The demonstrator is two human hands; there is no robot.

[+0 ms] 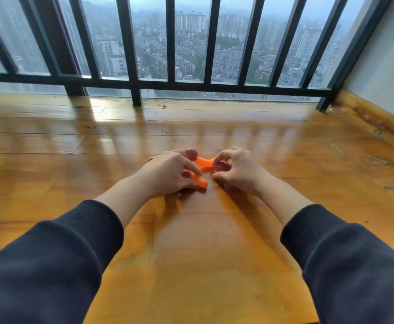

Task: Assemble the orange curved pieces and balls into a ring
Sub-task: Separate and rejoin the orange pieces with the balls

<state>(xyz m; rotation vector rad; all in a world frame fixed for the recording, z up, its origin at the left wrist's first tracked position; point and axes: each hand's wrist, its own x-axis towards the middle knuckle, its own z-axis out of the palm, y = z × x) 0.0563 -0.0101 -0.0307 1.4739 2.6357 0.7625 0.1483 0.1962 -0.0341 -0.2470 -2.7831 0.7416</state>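
A: Entry — both hands were down on the wooden tabletop (191, 242), roughly mid-width and well short of the far edge by the railing (172, 85). The left hand (168, 174) was curled over a near orange curved piece (199, 181), fingers closed on it, with one dark reddish ball (186, 174) showing between finger and thumb.

B: And the right hand (240, 171)?

A: Pinched shut — thumb and forefinger around a second ball (223, 166) at the end of the far curved piece (203, 163). A third ball (191, 153) sat at that piece's other end, by the left fingertips. How firmly any ball was seated — could not tell; the fingers hid the joints.

B: Risks from here?

A: Judged three. First, the two pieces met at an angle, not on one arc; forcing them together could pop a seated ball out. Second, a freed ball would likely roll on that glossy wood, possibly toward the far edge. Third, the near piece's free end was unsupported; if the left hand's hold slipped, the chain could twist and the ring would not close flat.

B: Remaining parts?

A: None visible elsewhere on the tabletop — any others would be under the hands.
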